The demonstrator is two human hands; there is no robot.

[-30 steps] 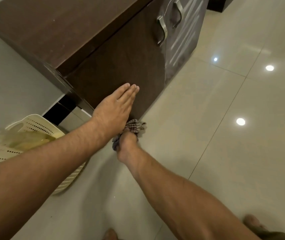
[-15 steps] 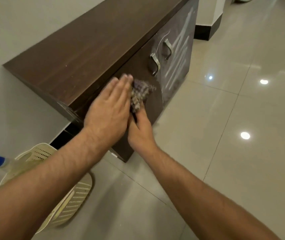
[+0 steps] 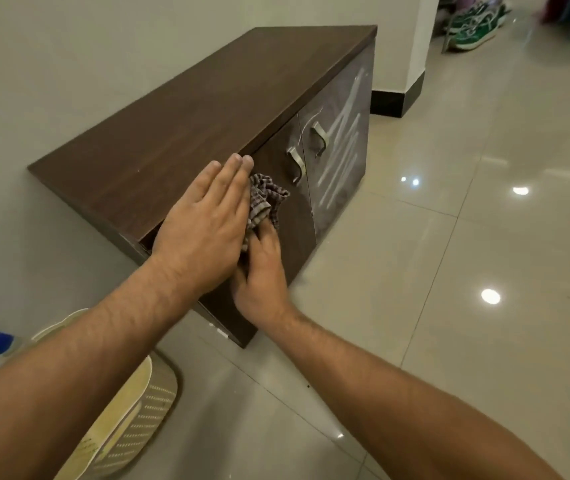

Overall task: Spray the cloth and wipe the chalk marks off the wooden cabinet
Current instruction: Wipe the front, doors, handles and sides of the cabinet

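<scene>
Now fingers (image 3: 269, 233) of the right hand (image 3: 261, 268) grip the bunched cloth (image 3: 267, 197), swept up from the door's bottom to mid-frame near its top. The left hand (image 3: 204, 230) stays flat, fingers straight, bracing the cabinet (image 3: 190, 116). Upper-right chalk marks (image 3: 340, 157) untouched: next.

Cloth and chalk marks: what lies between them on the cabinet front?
In the head view: the near door's handle and the far door's handle, on bare dark wood.

Just my two bare forearms in shot, both fairly hairy, with veins showing along the left one. My left hand (image 3: 204, 233) and right hand (image 3: 259, 275) are bare too.
</scene>
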